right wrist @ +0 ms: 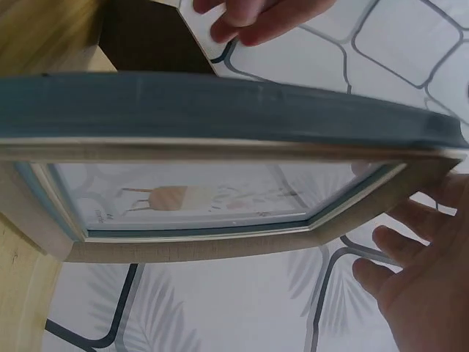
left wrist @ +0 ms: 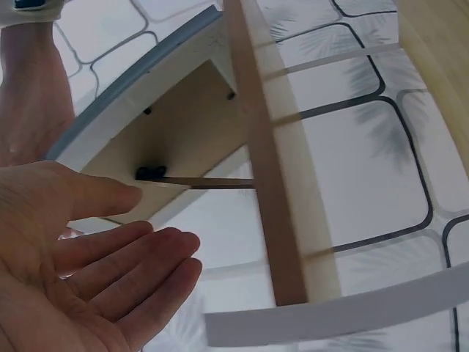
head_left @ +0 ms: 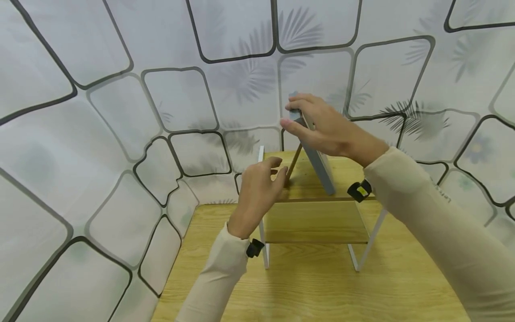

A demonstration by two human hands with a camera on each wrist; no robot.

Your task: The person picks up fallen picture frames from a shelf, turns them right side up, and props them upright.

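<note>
A picture frame (head_left: 318,165) with a grey-blue edge stands tilted on the upper board of a small wooden shelf (head_left: 346,179). My right hand (head_left: 322,127) holds its top end, thumb on the near side and fingers reaching over. The right wrist view shows the glazed front with a printed picture (right wrist: 190,198). Behind the frame, a thin support leg (head_left: 295,163) slants down to the board. Close to that leg is my left hand (head_left: 259,192), fingers loosely extended with nothing in them. In the left wrist view, the frame's brown backing (left wrist: 183,139) faces the left palm.
White metal legs (head_left: 372,241) carry the shelf, which has a lower board (head_left: 318,222) beneath. It stands on a wood-grain table (head_left: 322,290). Patterned cloth (head_left: 249,98) hangs behind and on the left. Each wrist wears a small black device (head_left: 359,191).
</note>
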